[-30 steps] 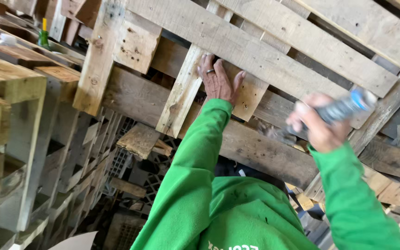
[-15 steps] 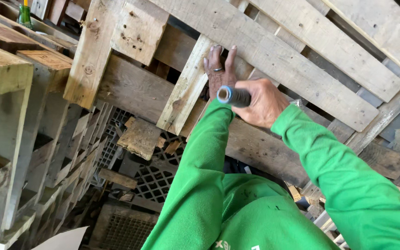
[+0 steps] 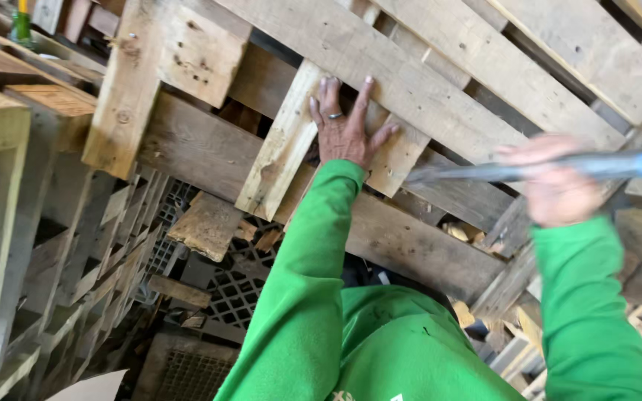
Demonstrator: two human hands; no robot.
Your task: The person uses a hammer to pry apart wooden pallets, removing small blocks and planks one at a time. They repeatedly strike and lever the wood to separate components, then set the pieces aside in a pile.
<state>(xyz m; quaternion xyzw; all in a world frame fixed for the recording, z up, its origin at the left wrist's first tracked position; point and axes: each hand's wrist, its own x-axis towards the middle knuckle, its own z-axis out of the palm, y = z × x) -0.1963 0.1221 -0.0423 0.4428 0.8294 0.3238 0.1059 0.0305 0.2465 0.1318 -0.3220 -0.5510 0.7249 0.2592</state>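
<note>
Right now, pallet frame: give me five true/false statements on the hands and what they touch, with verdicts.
1. The left hand lies flat on a pallet board. True.
2. The right hand is empty. False: it grips a long grey tool with a blue end, blurred by motion.
3. The left hand wears a ring. True.
4. Both sleeves are red. False: they are green.
5. A green bottle stands at the upper left on the stacked wood. True, though it is small and partly cut off.
</note>
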